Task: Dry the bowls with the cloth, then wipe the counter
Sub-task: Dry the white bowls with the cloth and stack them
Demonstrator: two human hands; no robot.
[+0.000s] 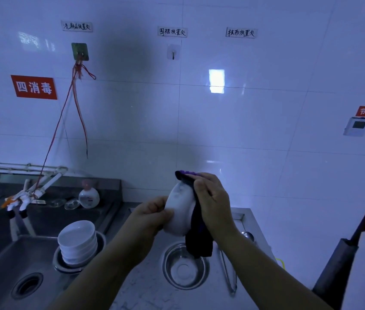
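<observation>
Now the left hand (152, 214) grips the bowl (180, 211); the right hand (214, 202) presses the cloth (199, 242) on it. It should rub all round.

Glossy white bowl (180, 211); dark cloth (199, 238); brushed-metal counter (145, 285); glossy wall tiles (244, 121)

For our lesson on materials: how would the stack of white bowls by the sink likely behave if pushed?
The stack of white bowls leans inside a metal basin, so it may topple. The bowls look glossy, probably slippery and breakable.

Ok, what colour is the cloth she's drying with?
Dark, near black, with a purple edge; the cloth shows in the head view, held in the right hand.
</observation>
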